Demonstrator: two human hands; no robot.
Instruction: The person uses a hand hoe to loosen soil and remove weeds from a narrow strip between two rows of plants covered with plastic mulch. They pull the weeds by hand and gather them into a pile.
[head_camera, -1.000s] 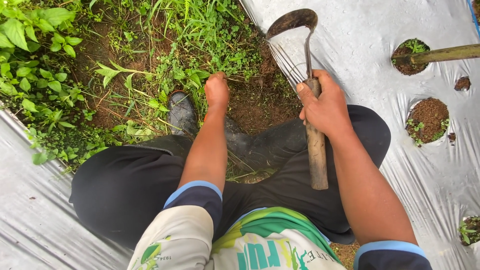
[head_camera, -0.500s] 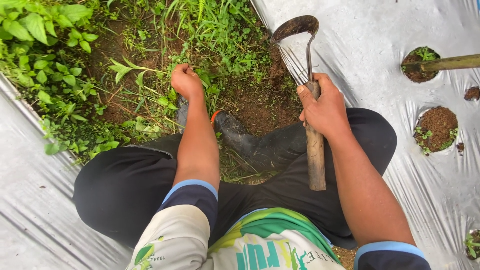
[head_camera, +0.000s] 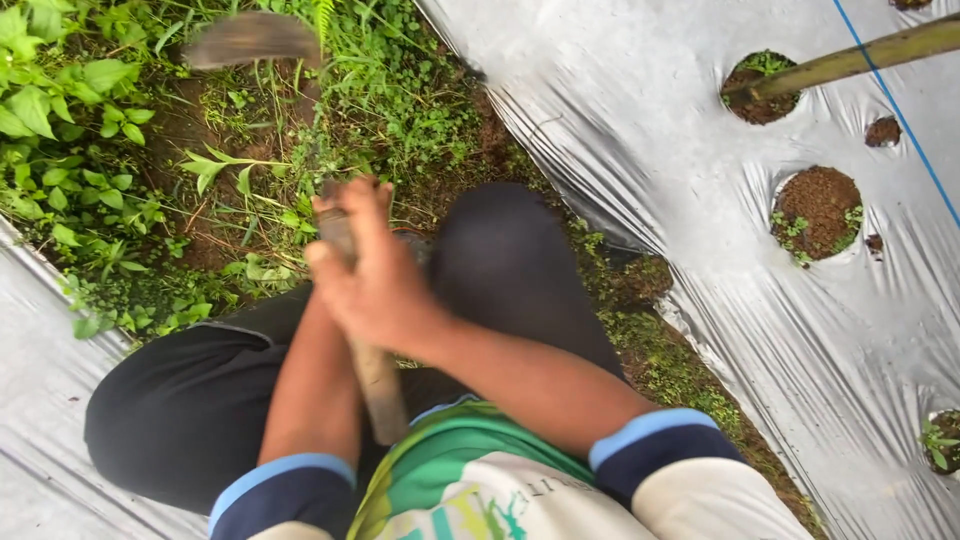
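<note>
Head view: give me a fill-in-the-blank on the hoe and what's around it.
1. The right hand has its grip closed on the hoe's wooden ____.
2. The hoe blade, blurred, is over the ____ strip of weeds, not over the plastic.
3. The silver plastic sheet has round ____ that show brown soil.
4. A bamboo pole stands in the ____ hole on the right.

Missing words: handle; green; holes; top
</note>
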